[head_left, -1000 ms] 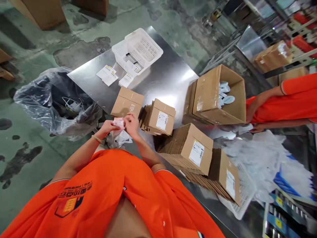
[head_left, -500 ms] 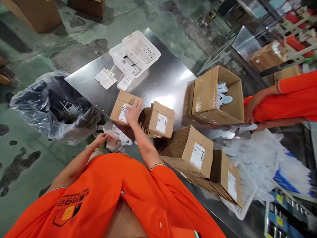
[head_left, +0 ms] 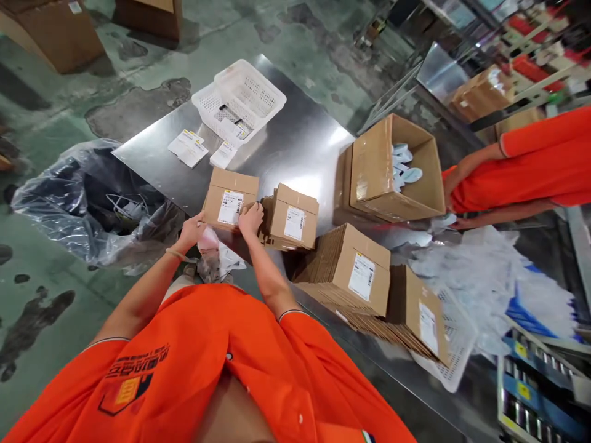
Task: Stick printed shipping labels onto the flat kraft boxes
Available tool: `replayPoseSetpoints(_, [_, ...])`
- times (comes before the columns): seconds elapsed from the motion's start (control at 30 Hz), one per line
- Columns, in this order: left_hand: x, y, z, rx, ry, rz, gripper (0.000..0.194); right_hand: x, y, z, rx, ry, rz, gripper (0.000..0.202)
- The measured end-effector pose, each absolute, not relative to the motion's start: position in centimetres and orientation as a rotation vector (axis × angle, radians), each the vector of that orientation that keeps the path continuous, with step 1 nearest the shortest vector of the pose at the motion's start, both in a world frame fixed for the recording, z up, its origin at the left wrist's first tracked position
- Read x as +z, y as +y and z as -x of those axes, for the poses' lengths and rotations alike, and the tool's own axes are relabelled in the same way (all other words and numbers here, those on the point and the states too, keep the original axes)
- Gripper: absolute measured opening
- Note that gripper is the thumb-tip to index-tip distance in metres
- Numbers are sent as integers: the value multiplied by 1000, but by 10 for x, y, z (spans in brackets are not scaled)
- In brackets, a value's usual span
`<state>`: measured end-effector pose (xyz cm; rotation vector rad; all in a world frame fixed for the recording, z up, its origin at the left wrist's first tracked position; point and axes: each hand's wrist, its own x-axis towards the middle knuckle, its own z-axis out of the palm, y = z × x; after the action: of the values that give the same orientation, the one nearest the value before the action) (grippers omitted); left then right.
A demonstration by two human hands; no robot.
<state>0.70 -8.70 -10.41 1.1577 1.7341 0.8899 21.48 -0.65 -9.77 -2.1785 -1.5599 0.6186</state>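
A brown cardboard box (head_left: pixel 236 181) with a white printed label lies at the near edge of the metal table. My left hand (head_left: pixel 191 232) grips its near left corner, fingers closed. At the right side of the same box, my right hand (head_left: pixel 250 218) has its fingers curled over the edge; the fingertips are partly hidden. Just right of that hand stands a small stack of folded labelled boxes (head_left: pixel 295 215). A larger row of folded boxes (head_left: pixel 362 267) leans farther right.
A white plastic basket (head_left: pixel 252 92) and label stacks (head_left: pixel 188 147) sit toward the far end. A lined bin (head_left: pixel 96 203) stands at left. An open carton (head_left: pixel 392 172) holds pale pieces. At right, a person in an orange shirt (head_left: pixel 521 166) works beside clear plastic bags (head_left: pixel 480 277).
My left hand has come up from beside my body to the box's near corner. My right hand has slid from the box's top down to its right edge.
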Motion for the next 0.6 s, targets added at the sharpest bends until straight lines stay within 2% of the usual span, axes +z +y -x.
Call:
replayPoseSetpoints(0.2, [-91,-104,-23,973,1514,-882,52,-64,-4,-249,558,-1468,2045,39])
replayPoseSetpoints(0.43, [-70,-132,-30,1031,1368,-909,53,-7,4,-393,264,-1269,2175,42])
replayPoseSetpoints(0.53, [-64,-145,-29,1050,1271,-828,68,-2,-10,-396,169,-1237,2203,39])
replayPoseSetpoints(0.6, [-62,-150,-27,1126,1243,-784,78,-11,-30,-358,392,-1505,1974,33])
